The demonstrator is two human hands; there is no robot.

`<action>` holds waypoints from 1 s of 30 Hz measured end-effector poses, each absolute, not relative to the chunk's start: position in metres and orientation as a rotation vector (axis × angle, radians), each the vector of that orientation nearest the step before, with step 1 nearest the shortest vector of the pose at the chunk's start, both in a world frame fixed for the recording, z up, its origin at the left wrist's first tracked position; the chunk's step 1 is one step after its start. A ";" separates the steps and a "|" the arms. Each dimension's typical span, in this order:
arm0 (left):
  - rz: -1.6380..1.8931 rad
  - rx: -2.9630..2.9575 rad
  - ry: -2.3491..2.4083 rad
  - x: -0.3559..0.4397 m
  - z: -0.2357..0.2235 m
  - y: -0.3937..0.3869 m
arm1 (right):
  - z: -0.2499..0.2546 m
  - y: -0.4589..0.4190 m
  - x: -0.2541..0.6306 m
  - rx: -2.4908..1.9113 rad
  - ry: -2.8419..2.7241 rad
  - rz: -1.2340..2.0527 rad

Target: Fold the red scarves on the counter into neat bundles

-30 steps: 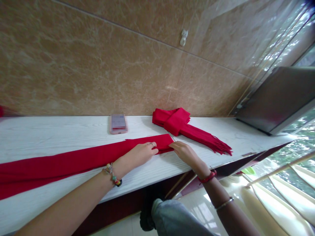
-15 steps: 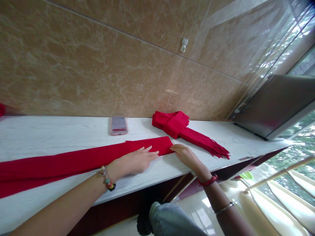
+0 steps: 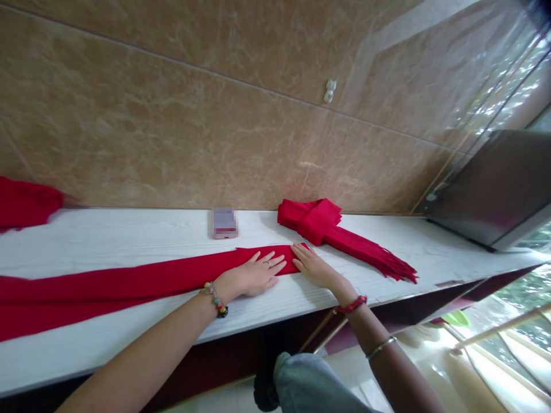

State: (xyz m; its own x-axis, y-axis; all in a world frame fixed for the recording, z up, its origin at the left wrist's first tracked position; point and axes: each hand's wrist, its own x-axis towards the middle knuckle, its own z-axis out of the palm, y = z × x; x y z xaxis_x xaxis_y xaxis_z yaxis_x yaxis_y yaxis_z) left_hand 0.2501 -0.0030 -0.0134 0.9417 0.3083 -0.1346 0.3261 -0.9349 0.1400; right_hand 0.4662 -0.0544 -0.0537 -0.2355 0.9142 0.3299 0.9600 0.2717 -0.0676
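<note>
While the left hand [image 3: 253, 274] is lying spread over the long red cloth [image 3: 172, 278], the right hand [image 3: 314, 267] is resting just beside it on the cloth's narrow end, partly hiding that end; both hands are lying loose and flat with fingers outstretched, clasping nothing, and their palms are facing down out of sight; the cloth is running leftward from under the left hand and is leaving the view, so its other end is being cut off. Beyond the right hand, a folded red scarf [image 3: 321, 226] is lying crossed over itself, its fringe pointing rightward and its inner layers staying hidden; beyond the left hand, a phone [image 3: 224, 222] is lying near the wall [image 3: 172, 143], its screen blurred into blocks; well to the left of both hands, a red bundle [image 3: 26, 203] is showing only in part, its outline smeared. Beneath the hands, a white counter [image 3: 129, 235] is bearing all these; well to the right, a dark boxy object [image 3: 495, 183] is running out of view.
</note>
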 end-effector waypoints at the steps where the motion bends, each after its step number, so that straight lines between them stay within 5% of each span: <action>1: -0.164 2.931 0.473 0.249 -0.013 -0.003 | -0.056 -0.055 0.468 -1.716 -2.269 -0.223; 9: -0.187 2.794 0.748 0.152 0.009 0.008 | -0.032 -0.052 0.447 -1.865 -2.255 -0.399; 20: -0.241 2.823 1.034 0.014 0.025 0.016 | -0.007 -0.032 0.244 -1.215 -2.594 -0.084; 30: -0.021 3.129 1.091 -0.024 0.012 0.016 | -0.023 -0.030 0.253 -1.070 -2.609 -0.069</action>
State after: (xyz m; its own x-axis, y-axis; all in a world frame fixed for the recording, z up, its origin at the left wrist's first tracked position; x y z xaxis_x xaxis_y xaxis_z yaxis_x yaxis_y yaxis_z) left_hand -0.0239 0.0159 0.0125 0.7846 0.6184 0.0446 0.6162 -0.7699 -0.1660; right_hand 0.2534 -0.0297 -0.0235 -0.6687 0.6761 0.3094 0.6915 0.7184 -0.0755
